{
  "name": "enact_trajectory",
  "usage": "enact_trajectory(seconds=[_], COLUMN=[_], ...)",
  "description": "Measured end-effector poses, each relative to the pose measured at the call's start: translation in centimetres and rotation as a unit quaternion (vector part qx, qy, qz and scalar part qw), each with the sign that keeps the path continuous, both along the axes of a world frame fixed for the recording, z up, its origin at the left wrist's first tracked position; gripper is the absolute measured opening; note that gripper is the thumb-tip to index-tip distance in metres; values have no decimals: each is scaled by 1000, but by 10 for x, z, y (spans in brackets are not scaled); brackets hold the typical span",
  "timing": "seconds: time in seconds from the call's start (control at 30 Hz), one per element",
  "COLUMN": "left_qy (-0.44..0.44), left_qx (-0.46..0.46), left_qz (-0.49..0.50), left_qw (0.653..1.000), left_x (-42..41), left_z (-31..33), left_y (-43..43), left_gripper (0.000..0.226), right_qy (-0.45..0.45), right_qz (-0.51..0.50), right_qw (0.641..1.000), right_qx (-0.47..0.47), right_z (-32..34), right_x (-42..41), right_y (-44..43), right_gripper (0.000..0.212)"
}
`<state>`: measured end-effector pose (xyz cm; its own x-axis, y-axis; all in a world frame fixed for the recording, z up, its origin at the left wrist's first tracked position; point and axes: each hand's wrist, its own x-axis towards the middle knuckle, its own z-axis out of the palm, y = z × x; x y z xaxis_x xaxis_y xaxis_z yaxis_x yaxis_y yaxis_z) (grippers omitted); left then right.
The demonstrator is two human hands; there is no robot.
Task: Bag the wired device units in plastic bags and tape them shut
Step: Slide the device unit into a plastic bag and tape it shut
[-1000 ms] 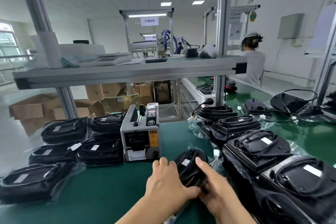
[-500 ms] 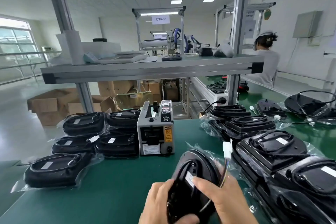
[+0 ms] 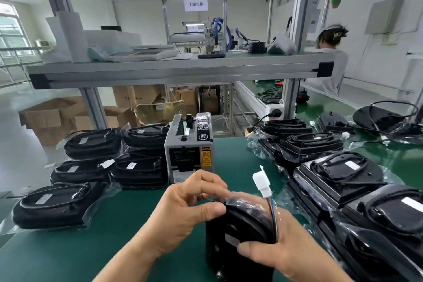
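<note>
Here, at the counter's (image 3: 91,247) six o'clock, the right hand (image 3: 286,249) grips the upright device unit (image 3: 242,226) while the left hand (image 3: 183,210) pinches the edge of the bag (image 3: 242,201); tuck the white connector (image 3: 262,182) inside before taping.

Your right hand (image 3: 286,252) covers the right flank of the device unit (image 3: 238,231), and the unit's base runs off the frame at 6 o'clock, as do both your forearms. You cannot tell how far the clear plastic bag (image 3: 245,201) reaches down it. Your left hand (image 3: 183,210) hides the lower front of the tape dispenser (image 3: 190,151) at 12 o'clock, and its warning label (image 3: 205,157) is too small to read. At 4 o'clock the frame's edge cuts the nearest stacked unit (image 3: 393,215).
</note>
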<state>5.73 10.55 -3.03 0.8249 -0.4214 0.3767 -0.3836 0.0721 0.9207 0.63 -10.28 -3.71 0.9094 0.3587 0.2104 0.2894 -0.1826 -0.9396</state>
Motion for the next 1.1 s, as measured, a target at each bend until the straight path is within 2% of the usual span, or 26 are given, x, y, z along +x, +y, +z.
enact_trajectory(seconds=[0.1,0.2,0.33,0.53,0.6,0.67,0.7,0.77,0.83,0.93,1.1], left_qy=[10,29,121,55,39,12,10,57,143,266,372], left_qx=[-22,-22,-40,82,107,62,25,-72,-128,-123,-159], left_qz=[14,13,55,-20,-38,-38,-26,39,158,299,334], left_qw=[1000,999,990,995,993,997,999,995,969,908,851], left_x=[2,4,6,8,9,9,10,15,27,56,109], left_z=[5,11,12,28,35,38,37,31,17,-10,-32], left_y=[-4,-9,-18,-7,-11,-16,-17,-13,-5,7,11], left_gripper=[13,14,13,39,24,5,4,16,24,26,15], right_qy=[-7,-10,-32,-56,-76,-79,-85,-114,-108,-106,-135], right_qz=[12,3,4,-17,-25,-58,-82,-146,-210,-270,-281], right_qw=[999,998,997,998,995,992,990,979,970,956,950], right_qx=[-48,-61,-64,-16,-53,-77,-82,-80,-65,-38,-11], right_z=[1,0,-1,-3,-2,0,0,-2,-7,-18,-24], right_x=[-1,-2,-3,-1,1,0,0,0,2,4,9], right_y=[-1,2,7,9,14,20,22,24,24,24,31], right_gripper=[64,71,66,67,74,86,88,87,100,116,120])
